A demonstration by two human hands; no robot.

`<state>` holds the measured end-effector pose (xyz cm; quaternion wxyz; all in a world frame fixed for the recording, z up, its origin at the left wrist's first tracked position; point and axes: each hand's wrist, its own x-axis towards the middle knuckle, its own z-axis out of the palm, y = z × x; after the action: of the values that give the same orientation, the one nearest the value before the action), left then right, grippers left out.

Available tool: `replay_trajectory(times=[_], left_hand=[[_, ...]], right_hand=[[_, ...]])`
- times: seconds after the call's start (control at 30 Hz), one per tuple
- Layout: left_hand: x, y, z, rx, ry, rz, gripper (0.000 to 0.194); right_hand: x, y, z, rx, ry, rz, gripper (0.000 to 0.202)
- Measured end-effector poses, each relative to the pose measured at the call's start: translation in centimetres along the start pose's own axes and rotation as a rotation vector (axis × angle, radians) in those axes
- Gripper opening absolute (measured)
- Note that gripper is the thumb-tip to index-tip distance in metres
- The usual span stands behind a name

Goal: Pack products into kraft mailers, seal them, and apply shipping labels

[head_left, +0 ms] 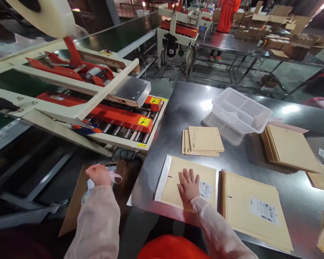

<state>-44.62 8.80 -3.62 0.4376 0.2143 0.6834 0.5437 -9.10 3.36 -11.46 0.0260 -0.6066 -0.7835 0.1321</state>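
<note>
R hand (189,184): fingers spread flat on mailer (170,189), prob. to steady it. L hand (98,175): fingers curled, appar. gripping strip (116,177) above box (74,205), poss. for scrap.

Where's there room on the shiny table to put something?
Bare steel table shows behind the small kraft mailers, left of the white plastic basket, and left of those mailers too. The near side is crowded: the right hand rests on a padded envelope beside an envelope stack.

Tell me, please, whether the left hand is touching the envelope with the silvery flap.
Apart: in the head view, a strip of tabletop separates the left hand from the envelope.
</note>
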Motion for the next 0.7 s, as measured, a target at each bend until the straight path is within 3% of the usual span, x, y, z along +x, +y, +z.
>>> replay_trajectory(times=[0.03,0.1,0.2,0.27,0.4,0.57,0.63,0.7], left_hand=[[-0.5,-0.3,0.2,0.093,0.038,0.040,0.036],[-1.9,-2.0,2.4,0.383,0.069,0.148,0.026],[-4.3,-5.9,7.5,1.120,-0.151,0.327,0.019],[-5.7,-8.2,10.3,1.346,-0.324,0.381,0.020],[-6.4,-10.2,15.2,1.369,-0.455,0.489,0.027],[-3.6,-8.9,23.1,1.393,-0.499,0.665,0.035],[-3.2,-9.1,24.3,1.389,-0.525,0.711,0.037],[-4.6,-10.5,22.5,1.385,-0.587,0.743,0.034]], right_hand=[[-0.2,-0.4,0.0,0.011,-0.014,-0.041,0.057],[-0.5,-1.0,0.3,0.037,-0.060,-0.108,0.054],[-1.0,-1.4,1.1,0.053,-0.100,-0.098,0.054],[-1.3,-1.2,1.5,0.041,-0.092,-0.090,0.054],[-1.5,-0.5,2.1,0.011,-0.088,-0.110,0.054],[-1.7,-0.3,2.7,0.001,-0.078,-0.132,0.060],[-1.7,-0.4,2.8,-0.003,-0.069,-0.118,0.063],[-1.7,-0.6,2.8,0.005,-0.066,-0.102,0.062]])
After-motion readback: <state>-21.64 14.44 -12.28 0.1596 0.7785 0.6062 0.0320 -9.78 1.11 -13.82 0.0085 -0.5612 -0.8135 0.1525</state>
